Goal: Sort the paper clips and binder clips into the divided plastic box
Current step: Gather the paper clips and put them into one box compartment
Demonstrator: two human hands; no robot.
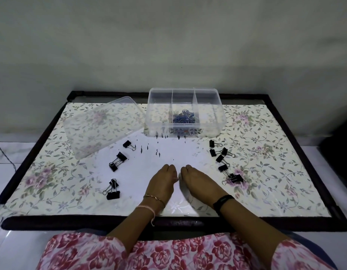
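Hands, left hand and right hand, cupped together at six o'clock; grip unclear. Binder clips, stiff and light, lift by wire handles.

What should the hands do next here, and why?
Probably lift the small clip that seems pinched between the left hand and right hand and drop it into the middle compartment of the box, where the blue paper clips already sit. The outer compartments look bare, and the black binder clips lie unsorted on the table.
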